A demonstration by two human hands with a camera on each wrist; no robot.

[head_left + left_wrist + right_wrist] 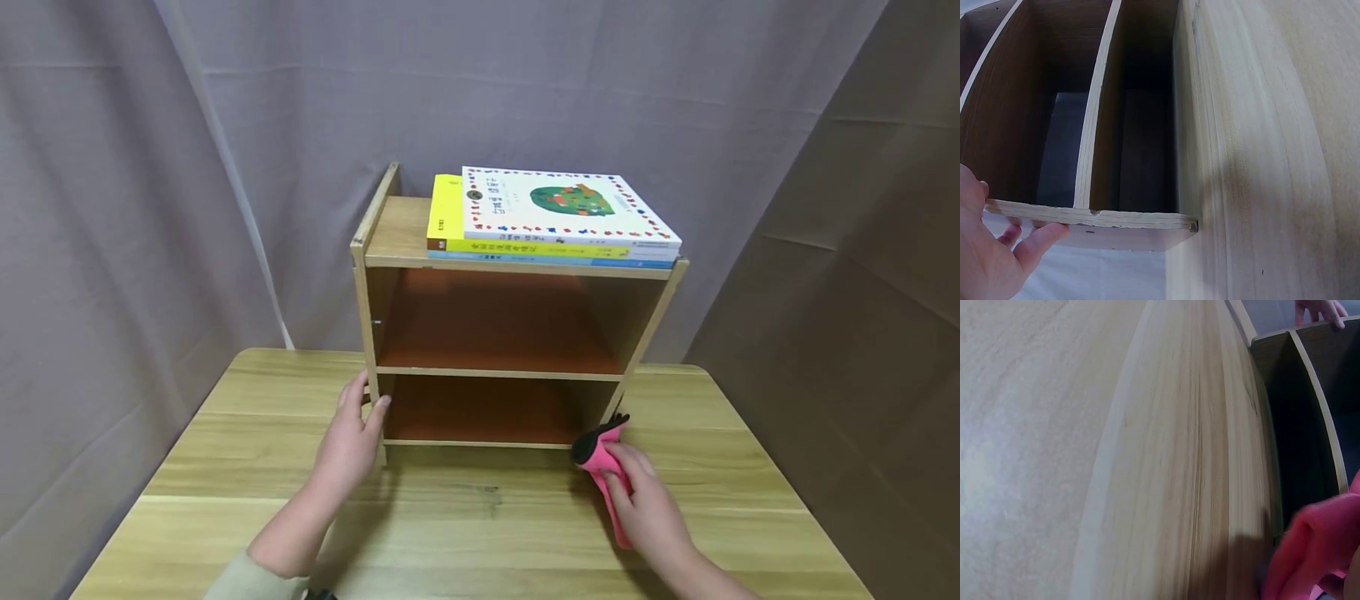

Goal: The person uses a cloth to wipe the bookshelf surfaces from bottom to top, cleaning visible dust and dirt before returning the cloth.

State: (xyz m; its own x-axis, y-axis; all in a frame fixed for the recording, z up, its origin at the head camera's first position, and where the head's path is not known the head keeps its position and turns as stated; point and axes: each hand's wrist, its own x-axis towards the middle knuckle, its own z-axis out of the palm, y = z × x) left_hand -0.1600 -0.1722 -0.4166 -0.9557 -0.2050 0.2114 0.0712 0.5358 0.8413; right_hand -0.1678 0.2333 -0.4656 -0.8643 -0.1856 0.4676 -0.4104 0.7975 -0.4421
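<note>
A small wooden shelf [495, 372] with brown-red inner boards stands on the table. My left hand [352, 433] holds its left side panel near the bottom, thumb at the front edge and fingers along the outside. In the left wrist view, that hand [997, 244] is at the panel's edge [1116, 219]. My right hand [648, 508] grips a folded cloth [603, 458], pink on one face and black on the other, by the shelf's lower right corner. The right wrist view shows the pink cloth [1316, 544] near the lower compartment; most of the right hand is hidden there.
Several books [555, 208] lie stacked on the shelf's top board, a white-covered one uppermost and a yellow one beneath. The light wooden table [480, 533] extends on both sides and in front. Grey curtains [525, 83] hang behind and at the sides.
</note>
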